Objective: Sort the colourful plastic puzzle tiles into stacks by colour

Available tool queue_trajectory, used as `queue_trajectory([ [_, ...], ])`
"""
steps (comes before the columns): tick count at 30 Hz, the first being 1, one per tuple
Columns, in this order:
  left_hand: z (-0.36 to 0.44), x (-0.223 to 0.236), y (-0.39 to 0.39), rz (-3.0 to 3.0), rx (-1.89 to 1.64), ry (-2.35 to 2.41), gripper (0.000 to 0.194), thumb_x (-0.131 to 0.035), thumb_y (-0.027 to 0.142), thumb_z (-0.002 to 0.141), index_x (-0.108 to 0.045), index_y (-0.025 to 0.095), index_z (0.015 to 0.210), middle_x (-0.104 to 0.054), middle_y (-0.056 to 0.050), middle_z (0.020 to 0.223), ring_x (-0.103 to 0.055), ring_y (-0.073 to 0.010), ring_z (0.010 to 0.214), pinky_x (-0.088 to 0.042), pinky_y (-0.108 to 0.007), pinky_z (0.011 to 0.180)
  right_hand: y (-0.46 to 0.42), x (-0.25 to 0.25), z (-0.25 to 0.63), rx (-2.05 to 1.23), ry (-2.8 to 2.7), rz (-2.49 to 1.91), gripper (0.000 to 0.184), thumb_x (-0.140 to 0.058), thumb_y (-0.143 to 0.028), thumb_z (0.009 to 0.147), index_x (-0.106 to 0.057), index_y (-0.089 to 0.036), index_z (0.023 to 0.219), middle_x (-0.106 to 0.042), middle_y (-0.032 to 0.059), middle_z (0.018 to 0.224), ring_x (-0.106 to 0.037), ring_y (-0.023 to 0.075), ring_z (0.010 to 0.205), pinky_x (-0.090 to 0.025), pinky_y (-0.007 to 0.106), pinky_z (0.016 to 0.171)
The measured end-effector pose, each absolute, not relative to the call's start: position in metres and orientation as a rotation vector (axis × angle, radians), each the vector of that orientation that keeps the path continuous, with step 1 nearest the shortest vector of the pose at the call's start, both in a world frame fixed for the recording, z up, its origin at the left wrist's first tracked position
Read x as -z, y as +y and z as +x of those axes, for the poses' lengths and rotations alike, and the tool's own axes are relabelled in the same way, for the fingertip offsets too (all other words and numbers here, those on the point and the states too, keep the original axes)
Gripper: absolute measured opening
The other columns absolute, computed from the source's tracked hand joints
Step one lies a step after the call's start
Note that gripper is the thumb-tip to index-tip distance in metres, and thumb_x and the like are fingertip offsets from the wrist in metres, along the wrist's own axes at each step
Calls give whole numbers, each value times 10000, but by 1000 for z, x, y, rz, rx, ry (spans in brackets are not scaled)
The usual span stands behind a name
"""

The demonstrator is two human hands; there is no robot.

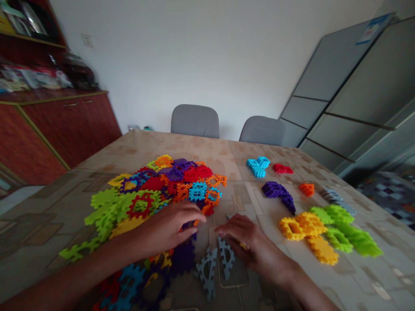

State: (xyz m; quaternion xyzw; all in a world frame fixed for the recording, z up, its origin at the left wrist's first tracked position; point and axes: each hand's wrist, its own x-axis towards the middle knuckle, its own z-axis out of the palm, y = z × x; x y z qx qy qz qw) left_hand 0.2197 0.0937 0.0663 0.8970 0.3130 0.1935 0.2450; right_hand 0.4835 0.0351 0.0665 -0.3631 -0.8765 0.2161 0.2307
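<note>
A big mixed heap of coloured plastic interlocking tiles (155,190) covers the left half of the table (201,149). My left hand (168,224) lies on the heap's near edge, fingers curled down over purple and orange tiles. My right hand (249,244) rests palm down just right of it, fingers bent over something yellow that is mostly hidden. Grey tiles (215,263) lie in front of and between my hands. To the right the tiles sit in groups by colour: cyan (258,166), red (282,169), purple (279,193), orange (306,188), yellow (308,233), green (346,231), grey (332,195).
Two grey chairs (195,121) stand at the table's far side. A red-brown sideboard (65,125) with cluttered shelves is on the left. Grey cabinet panels (356,95) stand on the right. A patterned cloth covers the table.
</note>
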Motion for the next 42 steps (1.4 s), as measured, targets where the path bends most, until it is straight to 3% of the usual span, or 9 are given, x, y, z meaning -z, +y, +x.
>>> queue_trajectory([
  [3, 228, -72, 75, 2513, -340, 637, 545, -800, 112, 794, -638, 291, 1283, -653, -16, 1336, -595, -230, 1239, -433, -313, 1077, 38, -68, 501, -507, -2374, -1222, 234, -516, -96, 983, -661, -190, 1141, -704, 77, 992, -620, 222, 911, -488, 344, 809],
  [6, 237, -72, 60, 2551, -243, 486, 744, -897, 174, 735, -553, 276, 1387, -607, -38, 1410, -525, -269, 1321, -384, -367, 1143, 39, -69, 512, -463, -2396, -1311, 190, -561, -119, 970, -678, -186, 1104, -709, 78, 970, -625, 235, 907, -490, 354, 804],
  [12, 249, -63, 51, 2579, -119, 551, 721, -954, 323, 688, -602, 227, 1310, -649, -84, 1299, -570, -328, 1223, -439, -458, 1076, 40, -78, 523, -469, -2379, -1451, 231, -605, -118, 936, -684, -185, 1142, -730, 92, 1052, -658, 248, 966, -508, 362, 849],
  [21, 250, -60, 49, 2548, -17, 685, 799, -950, 387, 683, -574, 252, 1374, -637, -94, 1280, -563, -374, 1202, -470, -510, 1021, 38, -77, 526, -563, -2395, -1502, 191, -616, -181, 953, -698, -203, 1123, -727, 78, 1053, -682, 237, 971, -519, 331, 847],
  [23, 250, -63, 51, 2533, -60, 680, 716, -914, 389, 739, -582, 252, 1358, -636, -86, 1296, -567, -355, 1208, -469, -473, 1019, 40, -78, 528, -518, -2369, -1553, 180, -616, -152, 941, -702, -199, 1091, -727, 78, 1046, -680, 233, 976, -513, 324, 854],
  [26, 254, -65, 58, 2552, -197, 611, 434, -802, 244, 874, -623, 269, 1269, -654, -37, 1275, -593, -275, 1184, -449, -374, 1014, 45, -80, 530, -446, -2327, -1672, 198, -584, -91, 926, -707, -174, 1057, -732, 97, 1038, -685, 235, 981, -510, 323, 853],
  [30, 269, -63, 76, 2673, -231, 423, 241, -716, 84, 905, -674, 225, 1096, -714, -18, 1103, -652, -213, 1035, -461, -300, 924, 46, -80, 530, -413, -2279, -1747, 222, -564, -106, 936, -701, -168, 1100, -742, 106, 1031, -702, 236, 952, -513, 329, 829],
  [36, 299, -67, 94, 2778, -122, 134, 357, -792, 68, 804, -666, 236, 1093, -712, -23, 1075, -650, -220, 1038, -472, -302, 942, 48, -73, 530, -422, -2306, -1757, 212, -580, -84, 911, -704, -186, 1050, -730, 92, 1038, -691, 216, 954, -507, 303, 823],
  [42, 312, -70, 93, 2848, -17, 146, 310, -709, 67, 791, -682, 233, 1052, -681, -53, 1008, -649, -260, 973, -502, -342, 846, 51, -68, 534, -425, -2287, -1794, 250, -596, -82, 895, -686, -182, 1106, -719, 108, 1076, -680, 230, 1011, -508, 320, 859],
])
